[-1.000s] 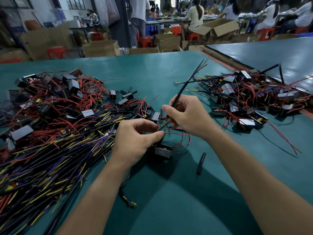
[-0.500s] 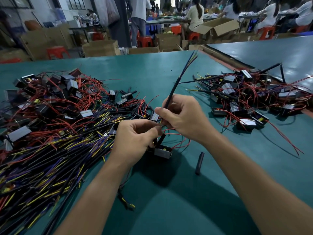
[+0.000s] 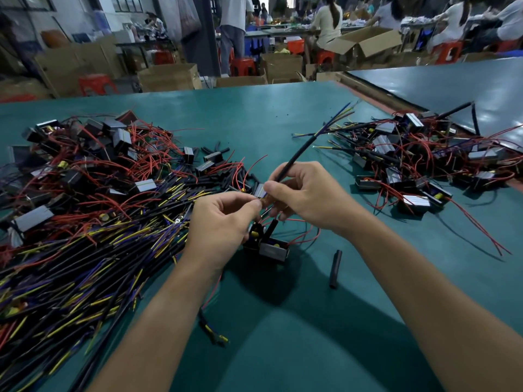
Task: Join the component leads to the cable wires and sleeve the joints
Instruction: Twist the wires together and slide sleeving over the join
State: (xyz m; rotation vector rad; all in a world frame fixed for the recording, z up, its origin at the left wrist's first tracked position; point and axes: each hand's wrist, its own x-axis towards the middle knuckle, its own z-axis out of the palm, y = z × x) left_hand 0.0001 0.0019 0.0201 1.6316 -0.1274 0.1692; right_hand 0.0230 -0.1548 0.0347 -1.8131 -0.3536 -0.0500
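My right hand [image 3: 304,198] grips a black cable [image 3: 307,145] that slants up and to the right, its coloured wires fanning out at the far end. My left hand [image 3: 223,219] pinches thin wires at the cable's near end, fingertips touching those of the right hand. Just below the hands a small black box component [image 3: 271,248] with red leads sits on the green table [image 3: 283,335]. A short black sleeve [image 3: 335,268] lies loose on the table to the right of the component. The joint itself is hidden between my fingers.
A big heap of black cables with yellow and purple wires [image 3: 70,264] fills the left side, with box components and red leads [image 3: 99,165] behind it. Another pile of components with cables [image 3: 424,165] lies at the right. A cable end [image 3: 212,333] lies under my left forearm.
The cable's far end has swung from nearly upright down to the right. Both hands have drawn closer together above the component.
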